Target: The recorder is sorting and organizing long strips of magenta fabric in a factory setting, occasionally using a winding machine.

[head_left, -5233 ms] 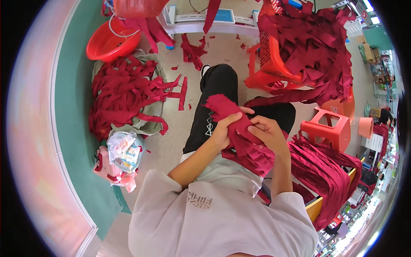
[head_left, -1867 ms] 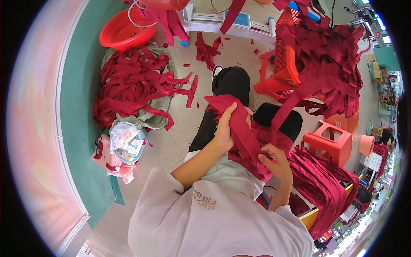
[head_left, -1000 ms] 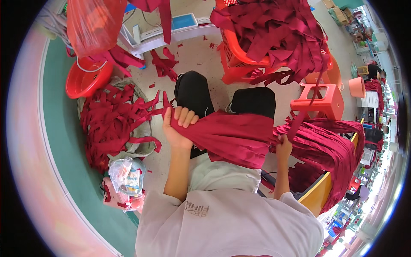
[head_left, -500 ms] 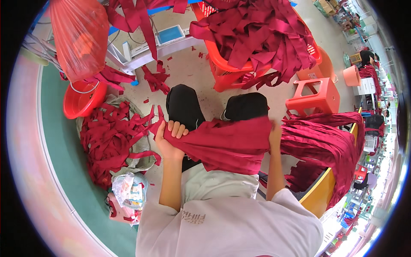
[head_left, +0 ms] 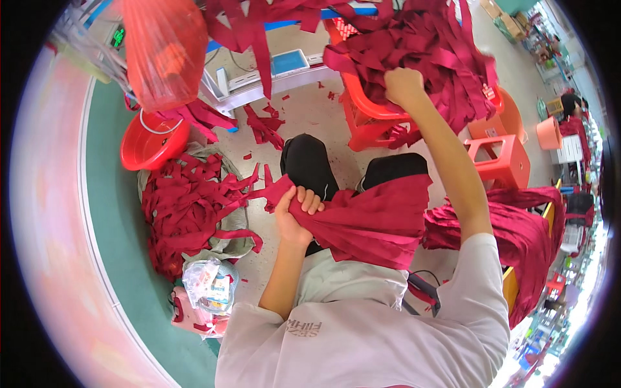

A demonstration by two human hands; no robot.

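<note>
A gathered bundle of dark red fabric strips [head_left: 369, 223] lies across my lap, its strips fanning out toward the right. My left hand [head_left: 299, 210] is closed around the bundle's narrow left end, where short strip ends poke out past the fist. Stretched forward, my right hand [head_left: 405, 89] is at the near rim of a red plastic basket [head_left: 362, 100], against a loose heap of dark red strips [head_left: 414, 48]. Its fingers are curled under, and what they hold, if anything, is hidden.
On the left are a sack heaped with strips [head_left: 187, 207], a red basin [head_left: 152, 143] and a hanging red plastic bag [head_left: 165, 58]. A red stool [head_left: 508, 161] stands right of the basket. More strips [head_left: 517, 226] drape over a yellow-edged stand at the right.
My right hand has left the bundle's right end and reached forward to the basket heap. My left hand keeps its hold. The whole view has shifted slightly.
</note>
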